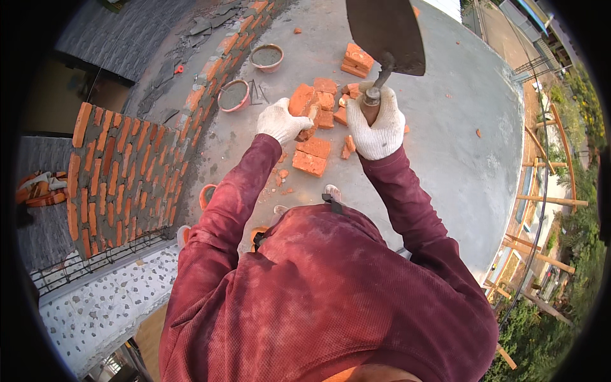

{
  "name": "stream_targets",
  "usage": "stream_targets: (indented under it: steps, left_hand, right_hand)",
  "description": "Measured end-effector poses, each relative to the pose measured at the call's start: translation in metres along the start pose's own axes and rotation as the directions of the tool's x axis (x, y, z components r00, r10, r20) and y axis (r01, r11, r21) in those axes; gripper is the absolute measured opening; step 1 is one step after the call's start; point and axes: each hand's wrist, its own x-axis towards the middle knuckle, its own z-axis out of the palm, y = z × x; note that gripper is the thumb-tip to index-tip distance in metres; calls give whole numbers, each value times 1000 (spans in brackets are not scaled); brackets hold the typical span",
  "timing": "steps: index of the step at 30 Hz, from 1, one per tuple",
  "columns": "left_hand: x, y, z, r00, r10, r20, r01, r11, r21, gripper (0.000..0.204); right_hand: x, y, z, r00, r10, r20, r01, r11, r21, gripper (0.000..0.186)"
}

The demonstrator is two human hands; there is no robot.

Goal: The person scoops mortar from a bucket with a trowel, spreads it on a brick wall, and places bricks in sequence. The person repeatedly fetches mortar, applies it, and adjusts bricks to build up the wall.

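My left hand (280, 121), in a white knit glove, is closed round an orange brick (301, 99), held tilted above the other bricks. My right hand (380, 129), gloved the same way, grips the handle of a trowel (389, 37). The trowel's broad dark blade points away from me, raised above the floor. Just below the held brick lies a pair of bricks (311, 157). Beyond it, a loose pile of bricks (325, 102) is partly covered by the brick and my left hand. Another small brick stack (357, 59) stands farther off.
Two round tubs of grey mortar (242, 105) stand left, by a low brick wall (219, 60). A taller brick wall (121, 181) rises at far left, with steel rebar (95, 262) below. Brick fragments litter the concrete floor (458, 159). Wooden poles (551, 200) line the right edge.
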Motion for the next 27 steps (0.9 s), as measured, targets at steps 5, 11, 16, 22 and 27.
stream_targets:
  steps: [5,11,16,22,27]
  left_hand:
    - [31,40,20,999,54,-4,-53,996,75,71]
    - [55,37,44,994,-27,108,20,997,70,69]
    - [76,52,38,999,8,36,-12,995,97,68]
    - [90,53,54,1000,-18,23,14,984,176,68]
    - [99,64,48,997,-18,78,9,992,125,65]
  right_hand:
    - [-14,90,-18,770,420,479,-9,759,-651,35]
    - [20,74,-28,919,320,232,-215,896,-388,37]
    - [35,60,-17,961,218,-171,-204,974,94,32]
    - [33,119,-26,785,491,378,-304,837,-455,35]
    - [107,39,-48,940,254,-226,-176,933,314,18]
